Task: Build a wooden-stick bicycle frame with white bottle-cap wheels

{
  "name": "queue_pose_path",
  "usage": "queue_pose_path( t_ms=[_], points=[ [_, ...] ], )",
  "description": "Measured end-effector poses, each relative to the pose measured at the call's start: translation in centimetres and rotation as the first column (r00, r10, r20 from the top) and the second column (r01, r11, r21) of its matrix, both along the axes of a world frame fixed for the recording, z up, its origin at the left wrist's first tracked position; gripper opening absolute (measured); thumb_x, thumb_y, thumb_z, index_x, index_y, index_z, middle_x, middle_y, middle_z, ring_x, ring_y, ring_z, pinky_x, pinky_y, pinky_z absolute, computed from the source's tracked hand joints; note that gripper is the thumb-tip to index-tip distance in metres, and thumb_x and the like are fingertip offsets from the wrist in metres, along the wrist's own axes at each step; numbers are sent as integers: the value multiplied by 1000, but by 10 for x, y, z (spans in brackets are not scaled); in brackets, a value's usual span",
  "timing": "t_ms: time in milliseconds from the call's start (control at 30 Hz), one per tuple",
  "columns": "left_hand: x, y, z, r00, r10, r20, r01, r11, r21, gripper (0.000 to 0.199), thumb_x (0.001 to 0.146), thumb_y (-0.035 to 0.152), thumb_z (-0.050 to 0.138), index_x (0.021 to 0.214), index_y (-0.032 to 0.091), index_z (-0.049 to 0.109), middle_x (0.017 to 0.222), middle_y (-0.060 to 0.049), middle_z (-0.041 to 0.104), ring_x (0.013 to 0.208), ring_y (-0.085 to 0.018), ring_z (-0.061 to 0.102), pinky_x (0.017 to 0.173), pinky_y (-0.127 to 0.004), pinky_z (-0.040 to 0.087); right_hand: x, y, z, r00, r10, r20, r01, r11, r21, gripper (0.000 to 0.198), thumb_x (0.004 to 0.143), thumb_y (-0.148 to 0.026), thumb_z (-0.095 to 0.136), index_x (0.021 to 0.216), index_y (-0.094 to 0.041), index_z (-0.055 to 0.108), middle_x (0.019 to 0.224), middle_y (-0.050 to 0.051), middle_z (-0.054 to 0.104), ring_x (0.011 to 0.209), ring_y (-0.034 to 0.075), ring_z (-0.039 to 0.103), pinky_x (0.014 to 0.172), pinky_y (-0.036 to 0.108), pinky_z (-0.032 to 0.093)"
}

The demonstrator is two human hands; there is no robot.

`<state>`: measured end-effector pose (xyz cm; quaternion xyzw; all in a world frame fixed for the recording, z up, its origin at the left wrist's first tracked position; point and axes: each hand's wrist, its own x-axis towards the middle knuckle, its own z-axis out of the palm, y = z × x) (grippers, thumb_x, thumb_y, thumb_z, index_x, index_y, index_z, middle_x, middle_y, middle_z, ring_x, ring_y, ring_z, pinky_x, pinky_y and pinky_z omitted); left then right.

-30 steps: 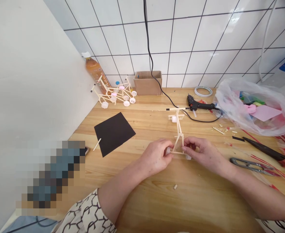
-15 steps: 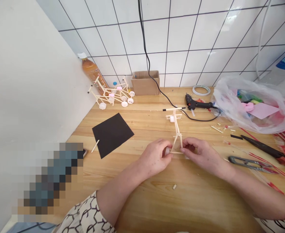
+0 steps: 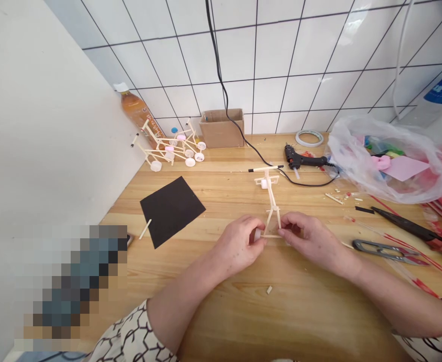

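In the head view, a small model tricycle (image 3: 270,195) of pale wooden sticks stands on the table between my hands. Its handlebar (image 3: 260,169) has black ends and points away from me, with a white wheel below it. My left hand (image 3: 239,244) pinches the near left corner, beside a white wheel (image 3: 257,234) partly covered by the fingers. On the other side, my right hand (image 3: 313,241) grips the near right corner with thumb and fingertips; whatever wheel is there is hidden. A thin crossbar runs between the two hands.
Similar stick tricycles (image 3: 170,150) stand at the back left by a drink bottle (image 3: 135,108). A cardboard box (image 3: 223,133), black card (image 3: 172,211), glue gun (image 3: 306,160) and tape roll (image 3: 309,138) lie around. Snips (image 3: 387,250), pliers (image 3: 407,225) and a plastic bag (image 3: 428,183) are right.
The camera view has shifted slightly, so the scene sits a little further left. Both hands keep the same hold on the model tricycle.
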<state>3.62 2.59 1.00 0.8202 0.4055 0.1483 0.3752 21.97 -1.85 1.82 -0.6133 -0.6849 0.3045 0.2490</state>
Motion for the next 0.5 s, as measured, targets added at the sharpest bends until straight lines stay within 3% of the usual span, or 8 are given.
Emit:
queue_pose_path(
  t_ms=[500],
  points=[
    [1,0,1,1000,2,12,-2,1000,7,12,72,15,61,84,16,60,66,3,50,61,-12,48,61,-25,40,1,-2,-5,1000,-22,-16,23,999,29,16,80,-27,47,67,-20,53,63,0,55,59,14,50,55,25,39]
  ],
)
